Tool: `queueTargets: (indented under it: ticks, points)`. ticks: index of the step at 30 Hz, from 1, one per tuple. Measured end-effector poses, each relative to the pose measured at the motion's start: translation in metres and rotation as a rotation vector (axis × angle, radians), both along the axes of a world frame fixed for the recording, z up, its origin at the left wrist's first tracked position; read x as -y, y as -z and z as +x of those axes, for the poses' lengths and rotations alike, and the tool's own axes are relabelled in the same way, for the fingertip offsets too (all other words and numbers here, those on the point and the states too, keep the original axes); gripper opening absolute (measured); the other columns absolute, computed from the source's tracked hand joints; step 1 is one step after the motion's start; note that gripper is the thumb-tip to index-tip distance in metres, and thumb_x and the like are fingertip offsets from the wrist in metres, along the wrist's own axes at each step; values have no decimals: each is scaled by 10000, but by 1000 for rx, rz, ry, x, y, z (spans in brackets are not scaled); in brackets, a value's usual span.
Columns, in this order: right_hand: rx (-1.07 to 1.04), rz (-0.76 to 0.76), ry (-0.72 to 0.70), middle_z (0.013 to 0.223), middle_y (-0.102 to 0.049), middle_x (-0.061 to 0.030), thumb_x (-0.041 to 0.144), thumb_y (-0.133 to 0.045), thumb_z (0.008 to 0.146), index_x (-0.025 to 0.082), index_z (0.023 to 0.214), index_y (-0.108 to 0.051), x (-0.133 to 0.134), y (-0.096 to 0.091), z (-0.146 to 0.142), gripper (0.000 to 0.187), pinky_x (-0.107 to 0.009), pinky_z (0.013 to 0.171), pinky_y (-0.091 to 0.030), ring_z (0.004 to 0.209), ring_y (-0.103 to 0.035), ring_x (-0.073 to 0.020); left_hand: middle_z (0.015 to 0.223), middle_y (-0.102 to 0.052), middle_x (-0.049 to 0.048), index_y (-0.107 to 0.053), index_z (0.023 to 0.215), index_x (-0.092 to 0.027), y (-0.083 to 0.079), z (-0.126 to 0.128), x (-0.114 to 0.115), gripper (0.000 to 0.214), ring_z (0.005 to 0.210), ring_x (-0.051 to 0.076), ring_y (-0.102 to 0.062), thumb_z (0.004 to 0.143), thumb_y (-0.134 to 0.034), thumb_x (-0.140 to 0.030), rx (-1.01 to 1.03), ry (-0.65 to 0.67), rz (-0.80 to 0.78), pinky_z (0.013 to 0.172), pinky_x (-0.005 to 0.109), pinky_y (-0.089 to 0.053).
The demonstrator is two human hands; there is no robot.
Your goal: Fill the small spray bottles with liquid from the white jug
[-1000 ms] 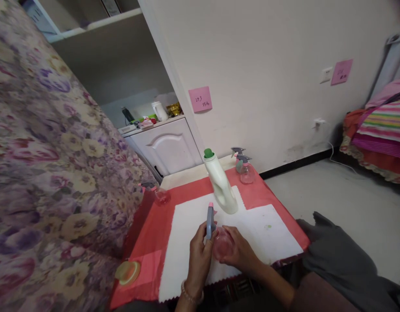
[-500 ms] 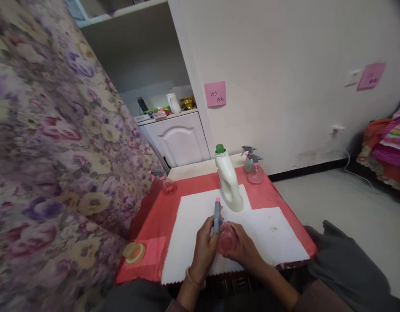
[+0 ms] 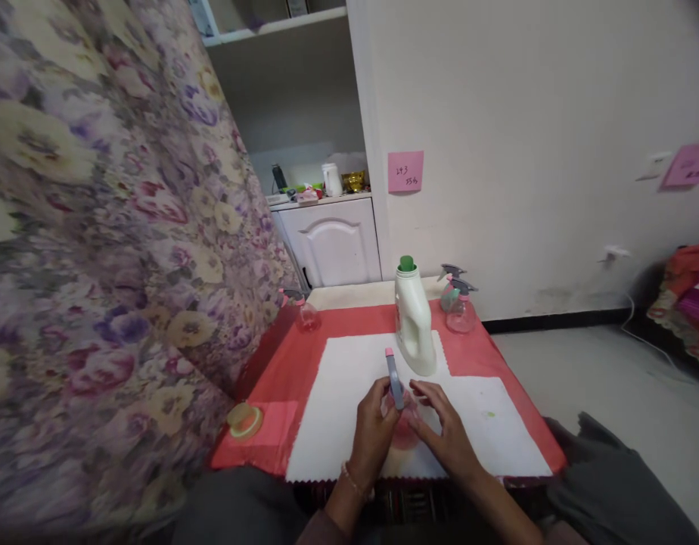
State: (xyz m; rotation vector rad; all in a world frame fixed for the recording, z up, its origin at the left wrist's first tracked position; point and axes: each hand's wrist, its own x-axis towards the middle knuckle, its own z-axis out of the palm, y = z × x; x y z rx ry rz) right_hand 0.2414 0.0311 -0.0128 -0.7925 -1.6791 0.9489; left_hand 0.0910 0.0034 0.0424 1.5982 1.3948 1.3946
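A small clear pink spray bottle point(image 3: 405, 428) stands on the white cloth point(image 3: 338, 401) between my hands. My left hand point(image 3: 373, 433) is closed around its neck and grey trigger head point(image 3: 393, 375), which has a pink nozzle tip pointing away from me. My right hand point(image 3: 445, 428) wraps the bottle's round body from the right. Just beyond stands a white detergent bottle point(image 3: 414, 322) with a green cap.
The cloth lies on a red-covered low table point(image 3: 281, 371). Two more pink spray bottles stand at the back, one on the left point(image 3: 306, 312) and one on the right point(image 3: 460, 309). A round yellow-green lid point(image 3: 244, 420) lies at the front left. A floral curtain point(image 3: 111, 250) hangs close on the left.
The view has swung left and the table looks more level. Both hands stay on the spray bottle, which has come down onto the cloth; the right hand's fingers shifted on its body.
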Motion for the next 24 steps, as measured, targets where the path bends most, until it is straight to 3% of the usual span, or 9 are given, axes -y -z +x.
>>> queueTargets:
  ticks: [3, 6, 10, 14, 20, 24]
  points:
    - [-14, 30, -25, 1143, -578, -60, 273, -625, 846, 274, 1239, -593, -5, -31, -4, 395, -371, 904, -499, 988, -595, -223, 1060, -702, 45, -632, 1070, -215, 0, 0, 1, 220, 1008, 211, -644, 858, -577, -236, 13, 11, 11, 901, 327, -489]
    - [9, 46, -43, 996, -585, -37, 187, -647, 782, 252, 1105, -667, -12, -47, -13, 330, -339, 807, -501, 868, -577, -202, 1107, -700, 51, -636, 1090, -214, 2, -1, 1, 272, 1009, 212, -651, 826, -583, -179, 22, 15, 11, 900, 328, -492]
    - [26, 57, -34, 877, -568, -19, 80, -589, 734, 223, 948, -693, -18, -50, -18, 278, -317, 741, -471, 794, -559, -189, 1094, -709, 31, -626, 1096, -222, 7, -4, -1, 378, 1033, 214, -655, 746, -599, -81, 40, 14, 4, 927, 328, -487]
    - [53, 33, -67, 850, -548, -7, 37, -559, 714, 215, 929, -681, -20, -54, -15, 305, -308, 734, -450, 775, -549, -184, 1116, -705, 22, -611, 1126, -237, 9, -6, -1, 401, 1065, 217, -650, 748, -647, -107, 59, 24, -9, 949, 335, -485]
    - [139, -9, -174, 791, -493, 13, 84, -603, 773, 206, 831, -660, -28, -66, -11, 146, -288, 680, -415, 736, -519, -176, 1152, -697, 29, -594, 1146, -239, 10, -8, -2, 439, 1104, 224, -636, 736, -715, -142, 85, 24, -37, 982, 348, -470]
    - [158, 4, -169, 780, -479, 18, 76, -616, 768, 201, 805, -636, -30, -64, -11, 131, -284, 673, -402, 733, -507, -174, 1154, -697, 25, -590, 1153, -241, 12, -8, -2, 451, 1108, 220, -636, 735, -701, -115, 107, 33, -37, 993, 348, -465]
